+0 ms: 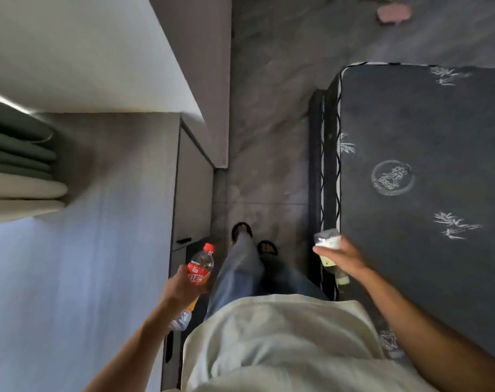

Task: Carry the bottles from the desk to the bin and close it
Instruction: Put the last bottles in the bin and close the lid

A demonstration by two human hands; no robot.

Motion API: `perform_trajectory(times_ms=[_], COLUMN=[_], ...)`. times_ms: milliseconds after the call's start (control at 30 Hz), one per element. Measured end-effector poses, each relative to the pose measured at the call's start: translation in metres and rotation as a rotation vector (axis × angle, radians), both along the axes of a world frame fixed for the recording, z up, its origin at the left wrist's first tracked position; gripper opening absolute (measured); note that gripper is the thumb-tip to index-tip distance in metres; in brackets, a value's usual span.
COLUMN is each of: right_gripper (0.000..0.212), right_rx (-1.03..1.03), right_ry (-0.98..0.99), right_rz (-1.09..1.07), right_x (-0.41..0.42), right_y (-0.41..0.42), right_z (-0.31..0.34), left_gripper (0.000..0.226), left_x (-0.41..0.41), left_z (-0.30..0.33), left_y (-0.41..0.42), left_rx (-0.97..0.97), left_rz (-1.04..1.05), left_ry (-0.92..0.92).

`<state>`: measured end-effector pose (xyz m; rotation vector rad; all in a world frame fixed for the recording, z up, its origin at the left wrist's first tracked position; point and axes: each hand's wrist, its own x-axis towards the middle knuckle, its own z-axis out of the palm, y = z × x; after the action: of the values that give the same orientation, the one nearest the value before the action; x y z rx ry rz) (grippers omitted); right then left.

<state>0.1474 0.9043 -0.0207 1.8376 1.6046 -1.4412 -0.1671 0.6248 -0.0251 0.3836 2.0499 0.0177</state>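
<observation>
The person's left hand (181,287) grips a red-capped, red-labelled plastic bottle (200,267); the right hand (341,257) clutches a pale, blurred bottle (329,244). No bin shows, so both grips should hold firm while walking the grey floor (269,108).

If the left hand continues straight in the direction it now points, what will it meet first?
Probably the grey cabinet just ahead; the left hand, holding the red-capped bottle, points toward its edge. Depth is unclear, so it may pass beside it.
</observation>
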Motion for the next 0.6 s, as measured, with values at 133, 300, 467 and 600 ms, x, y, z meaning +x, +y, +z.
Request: perform_trajectory(times_ms=[133, 300, 467, 600], right_gripper=[0.048, 0.031, 0.018, 0.035], right_rx=[0.029, 0.044, -0.027, -0.042], right_ry=[0.061, 0.086, 0.105, -0.015], right_rz=[0.007, -0.072, -0.163, -0.241], right_x=[-0.047, -0.085, -0.081, -0.061], right_y=[0.059, 0.117, 0.149, 0.165], right_z=[0.004, 0.007, 0.008, 0.005], left_gripper=[0.068, 0.073, 0.079, 0.080], left_x=[-0.023, -0.067, -0.106, -0.123], left_z=[0.000, -0.008, -0.004, 0.004], left_y=[0.031, 0.107, 0.220, 0.328], left_rx=[-0.026, -0.012, 0.023, 0.105], left_rz=[-0.018, -0.096, -0.172, -0.207], left_ry=[-0.016, -0.046, -0.067, -0.079])
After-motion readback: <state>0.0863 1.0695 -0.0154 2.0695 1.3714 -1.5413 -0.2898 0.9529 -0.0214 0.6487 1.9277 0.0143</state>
